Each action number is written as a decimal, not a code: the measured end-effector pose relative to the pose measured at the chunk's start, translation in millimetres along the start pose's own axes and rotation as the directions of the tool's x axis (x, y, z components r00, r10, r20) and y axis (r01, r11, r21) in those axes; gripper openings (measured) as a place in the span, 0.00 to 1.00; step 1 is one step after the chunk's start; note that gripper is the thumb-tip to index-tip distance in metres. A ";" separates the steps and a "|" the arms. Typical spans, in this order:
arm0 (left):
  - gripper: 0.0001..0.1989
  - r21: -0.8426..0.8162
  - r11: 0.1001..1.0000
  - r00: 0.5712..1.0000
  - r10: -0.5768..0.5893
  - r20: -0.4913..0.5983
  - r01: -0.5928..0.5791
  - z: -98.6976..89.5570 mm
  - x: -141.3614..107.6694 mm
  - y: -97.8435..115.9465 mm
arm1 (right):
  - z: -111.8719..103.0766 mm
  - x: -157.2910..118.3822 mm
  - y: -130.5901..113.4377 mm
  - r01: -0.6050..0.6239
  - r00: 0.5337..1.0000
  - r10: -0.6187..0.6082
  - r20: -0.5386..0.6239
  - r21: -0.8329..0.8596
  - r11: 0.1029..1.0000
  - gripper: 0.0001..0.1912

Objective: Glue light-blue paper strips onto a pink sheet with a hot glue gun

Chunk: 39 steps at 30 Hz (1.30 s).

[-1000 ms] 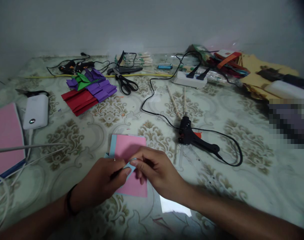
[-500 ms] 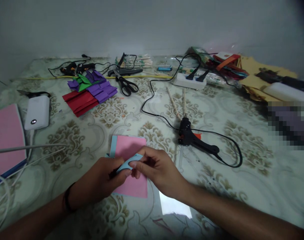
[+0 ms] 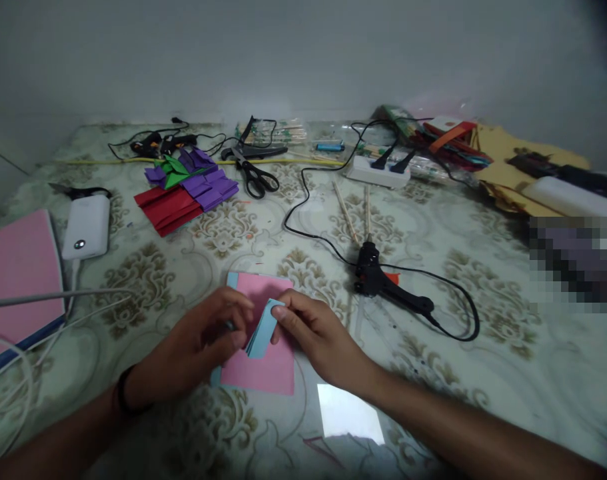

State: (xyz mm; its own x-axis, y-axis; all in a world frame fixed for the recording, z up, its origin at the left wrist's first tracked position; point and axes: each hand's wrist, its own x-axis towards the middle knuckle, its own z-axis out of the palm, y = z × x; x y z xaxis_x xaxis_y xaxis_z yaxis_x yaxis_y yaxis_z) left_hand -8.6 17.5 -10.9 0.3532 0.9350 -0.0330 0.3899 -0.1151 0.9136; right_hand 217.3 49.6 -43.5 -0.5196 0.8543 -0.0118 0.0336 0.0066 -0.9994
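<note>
My right hand (image 3: 318, 333) pinches the upper end of a narrow, folded light-blue paper strip (image 3: 264, 331), whose layers fan slightly apart at the lower end. Just left of the strip is my left hand (image 3: 198, 347), holding nothing, with thumb and fingers apart and curved. Beneath both hands lies pink paper (image 3: 268, 379) with light-blue paper showing along its left edge. A black glue gun (image 3: 390, 283) rests on the table to the right of my right hand.
Red folded paper (image 3: 170, 207) and purple folded paper (image 3: 213, 189) lie at the back left, beside black-handled scissors (image 3: 258, 180). A white power strip (image 3: 378, 172) with black plugs stands behind the glue gun. Left are a white power bank (image 3: 86, 227) and cables.
My left hand has let go of the light-blue paper strip and drawn a little to the left, opening its fingers. The strip, still in my right hand, has turned more upright.
</note>
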 end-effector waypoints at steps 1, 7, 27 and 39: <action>0.10 -0.027 0.999 1.000 0.028 0.009 -0.027 -6.0 -0.5 1.8 | 0.1 -0.4 0.3 0.000 1.000 0.000 0.007 -0.044 0.999 0.21; 0.23 0.423 0.892 0.978 0.078 0.195 -0.156 -39.2 -8.2 8.6 | 1.9 -1.4 0.7 0.043 0.997 -0.032 0.076 -0.155 0.987 0.17; 0.07 0.414 0.910 0.994 -0.025 0.108 -0.023 -59.7 0.0 3.0 | 8.6 -4.5 1.0 0.235 0.970 -0.206 0.127 -0.284 0.930 0.16; 0.24 0.259 0.965 0.978 -0.011 0.209 -0.045 -14.4 19.1 -6.7 | 11.2 -5.4 -0.1 0.205 0.979 -0.201 0.042 -0.240 0.949 0.08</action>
State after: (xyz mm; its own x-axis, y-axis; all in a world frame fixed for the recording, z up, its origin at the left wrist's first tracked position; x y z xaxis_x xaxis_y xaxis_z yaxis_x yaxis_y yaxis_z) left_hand -16.6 41.0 -11.8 0.5191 0.8452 -0.1269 0.5809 -0.2400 0.7778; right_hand 210.5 39.2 -43.7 -0.5511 0.8129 0.1882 0.1302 0.3066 -0.9429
